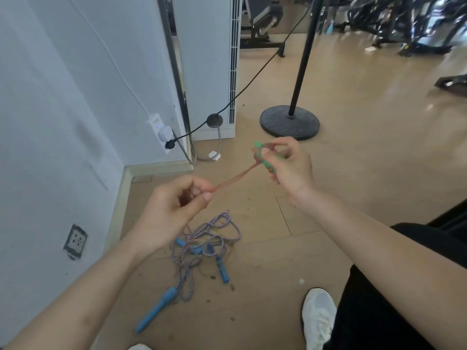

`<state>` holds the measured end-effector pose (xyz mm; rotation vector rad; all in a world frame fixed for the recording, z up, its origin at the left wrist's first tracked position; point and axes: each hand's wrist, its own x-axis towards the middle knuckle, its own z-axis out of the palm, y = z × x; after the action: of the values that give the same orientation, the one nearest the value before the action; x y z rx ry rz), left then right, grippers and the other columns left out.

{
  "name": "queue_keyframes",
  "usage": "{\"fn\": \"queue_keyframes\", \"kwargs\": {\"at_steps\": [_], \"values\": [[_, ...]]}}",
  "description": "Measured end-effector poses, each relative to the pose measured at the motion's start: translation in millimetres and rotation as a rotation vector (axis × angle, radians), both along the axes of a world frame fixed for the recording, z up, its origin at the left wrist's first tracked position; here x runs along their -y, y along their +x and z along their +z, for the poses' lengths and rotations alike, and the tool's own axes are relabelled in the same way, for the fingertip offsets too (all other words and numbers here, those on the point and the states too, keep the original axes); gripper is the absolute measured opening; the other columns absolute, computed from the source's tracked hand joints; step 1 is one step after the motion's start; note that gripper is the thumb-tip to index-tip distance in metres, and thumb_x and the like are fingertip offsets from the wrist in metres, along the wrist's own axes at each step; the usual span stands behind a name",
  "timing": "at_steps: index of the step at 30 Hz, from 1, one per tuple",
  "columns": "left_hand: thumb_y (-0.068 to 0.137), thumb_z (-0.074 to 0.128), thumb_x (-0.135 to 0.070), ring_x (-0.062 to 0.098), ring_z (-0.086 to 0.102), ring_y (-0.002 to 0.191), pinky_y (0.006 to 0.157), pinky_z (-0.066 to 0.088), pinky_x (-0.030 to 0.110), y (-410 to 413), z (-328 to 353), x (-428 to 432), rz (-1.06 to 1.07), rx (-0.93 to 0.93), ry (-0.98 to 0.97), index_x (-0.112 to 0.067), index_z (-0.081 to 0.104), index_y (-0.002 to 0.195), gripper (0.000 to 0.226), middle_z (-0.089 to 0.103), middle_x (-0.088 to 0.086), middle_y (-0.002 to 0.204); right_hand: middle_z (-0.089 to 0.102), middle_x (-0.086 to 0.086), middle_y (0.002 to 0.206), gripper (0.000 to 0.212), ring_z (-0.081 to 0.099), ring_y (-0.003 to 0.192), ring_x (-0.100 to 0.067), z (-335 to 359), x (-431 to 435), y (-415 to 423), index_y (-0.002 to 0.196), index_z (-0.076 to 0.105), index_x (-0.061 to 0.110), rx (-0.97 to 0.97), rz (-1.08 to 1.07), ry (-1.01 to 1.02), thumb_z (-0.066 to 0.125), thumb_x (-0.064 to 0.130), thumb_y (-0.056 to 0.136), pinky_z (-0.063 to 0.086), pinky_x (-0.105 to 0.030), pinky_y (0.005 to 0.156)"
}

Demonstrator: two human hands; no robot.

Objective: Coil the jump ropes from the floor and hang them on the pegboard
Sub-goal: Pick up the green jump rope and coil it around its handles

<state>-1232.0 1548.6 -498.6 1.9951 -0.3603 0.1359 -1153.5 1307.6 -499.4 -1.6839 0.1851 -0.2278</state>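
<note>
presently the right hand (288,165) grips green handles (265,162) with reddish rope (235,176) wound on; the left hand (177,203) pinches its taut run. judged light, limp, tangle-prone: hold by handles. striped rope (202,238), blue handles (156,311), lies on the floor (353,147).

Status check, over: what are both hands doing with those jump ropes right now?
Right hand grips green handles. Left hand pinches red rope, stretched between hands. Blue-handled ropes tangled on floor.
</note>
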Motion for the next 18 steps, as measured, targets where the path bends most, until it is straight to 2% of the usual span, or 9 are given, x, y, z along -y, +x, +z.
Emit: {"fn": "queue_keyframes", "kwargs": {"at_steps": [2,4,8,12,14,15,17,18], "values": [[0.093,0.066,-0.008,0.006,0.048,0.055,0.053,0.040,0.016,-4,11,5,0.011,0.027,-0.123,-0.018,0.071,0.095,0.011,0.062,-0.004,0.065,0.066,-0.005,0.094,0.018,0.062,0.067,-0.016,-7,-4,-2,0.094,0.069,0.039,-0.011,0.177,-0.232,0.078,0.029,0.081,0.049,-0.030,0.057],[0.093,0.066,-0.009,0.004,0.043,0.052,0.052,0.037,0.016,-3,15,5,0.076,0.042,-0.203,-0.018,0.071,0.094,0.011,0.062,-0.008,0.064,0.068,0.007,0.093,0.025,0.064,0.075,-0.010,-10,-9,-8,0.101,0.072,0.039,-0.018,0.376,-0.375,0.080,0.028,0.080,0.053,-0.034,0.068],[0.096,0.064,-0.015,0.008,0.042,0.056,0.054,0.036,0.019,6,11,-3,0.191,0.043,-0.319,-0.017,0.071,0.097,0.008,0.060,-0.008,0.068,0.071,0.014,0.091,0.028,0.064,0.074,0.008,-4,-17,-26,0.110,0.076,0.028,0.041,0.623,-0.454,0.078,0.020,0.083,0.045,-0.008,0.060],[0.097,0.062,-0.011,-0.002,0.047,0.055,0.057,0.038,0.011,13,7,-4,0.272,0.039,-0.352,-0.015,0.070,0.097,0.009,0.062,-0.009,0.069,0.071,0.011,0.099,0.028,0.066,0.082,0.004,6,-22,-39,0.116,0.074,0.021,0.115,0.798,-0.498,0.075,0.021,0.088,0.044,-0.005,0.064],[0.097,0.062,-0.012,-0.004,0.048,0.053,0.057,0.037,0.010,17,6,-4,0.320,0.024,-0.336,-0.011,0.070,0.099,0.008,0.062,-0.006,0.070,0.071,0.009,0.104,0.029,0.067,0.093,-0.002,11,-23,-45,0.117,0.072,0.022,0.206,0.825,-0.524,0.074,0.025,0.088,0.046,-0.010,0.076],[0.097,0.063,-0.013,-0.004,0.048,0.052,0.056,0.037,0.010,20,4,-4,0.340,0.013,-0.319,-0.009,0.071,0.099,0.010,0.063,-0.005,0.071,0.070,0.009,0.104,0.031,0.066,0.099,-0.005,13,-24,-49,0.117,0.071,0.023,0.259,0.819,-0.537,0.074,0.027,0.086,0.049,-0.018,0.084],[0.097,0.064,-0.017,-0.002,0.047,0.054,0.056,0.037,0.013,24,1,-6,0.358,0.004,-0.267,-0.009,0.073,0.095,0.012,0.064,-0.003,0.070,0.070,0.010,0.101,0.042,0.067,0.098,-0.008,16,-25,-57,0.122,0.065,0.029,0.302,0.812,-0.515,0.076,0.026,0.082,0.049,-0.031,0.093],[0.096,0.065,-0.019,0.002,0.049,0.057,0.058,0.039,0.016,25,0,-7,0.351,0.006,-0.238,-0.010,0.074,0.093,0.013,0.065,-0.002,0.070,0.070,0.009,0.099,0.051,0.068,0.094,-0.007,18,-26,-61,0.128,0.060,0.034,0.296,0.824,-0.481,0.076,0.024,0.081,0.049,-0.031,0.092]]}}
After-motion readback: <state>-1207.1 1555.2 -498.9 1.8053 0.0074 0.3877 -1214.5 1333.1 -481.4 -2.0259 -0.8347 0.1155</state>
